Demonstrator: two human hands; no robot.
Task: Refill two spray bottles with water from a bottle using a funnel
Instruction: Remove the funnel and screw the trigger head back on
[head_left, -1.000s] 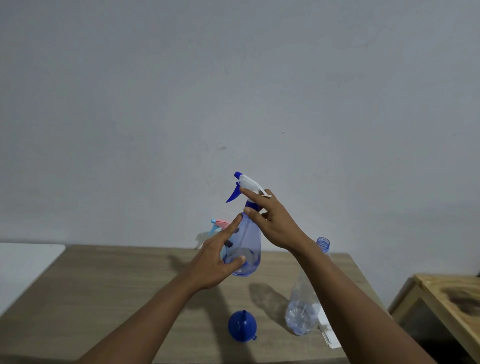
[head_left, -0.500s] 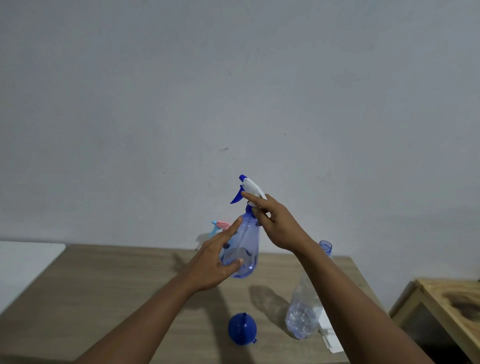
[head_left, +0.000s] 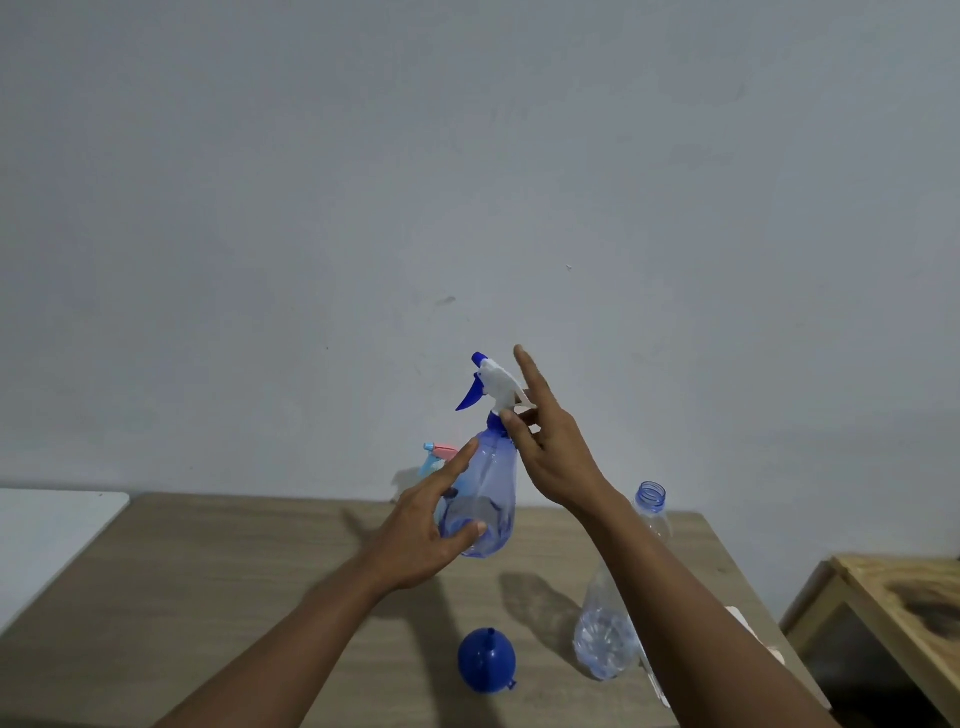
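The left hand (head_left: 423, 540) is reaching forward with the forearm stretched over the table (head_left: 208, 597), cupping the lower body of the sprayer (head_left: 488, 499). Its thumb is pressing the front near the base, its index finger is lying straight up the side, and the other fingers are showing as dark shapes through the plastic behind. The right hand (head_left: 553, 452) is coming in from the right at the sprayer's neck. Its thumb and a curled finger are pinching the dark blue collar just under the head, while the index finger is pointing straight up behind the head.

The sprayer is being held roughly upright above the table, casting a shadow on the wood. Its body is translucent blue plastic, pear-shaped and smooth. Its head is white with a blue nozzle tip and a curved blue trigger, both facing left.

A second sprayer (head_left: 439, 454), pink and pale blue, is peeking out behind the left hand. The funnel (head_left: 487, 661), a glossy blue dome, is sitting on the near table. To its right, the bottle (head_left: 602, 644) is standing uncapped, made of clear crinkled plastic, with a little water at its bottom. The table is matte wood grain.
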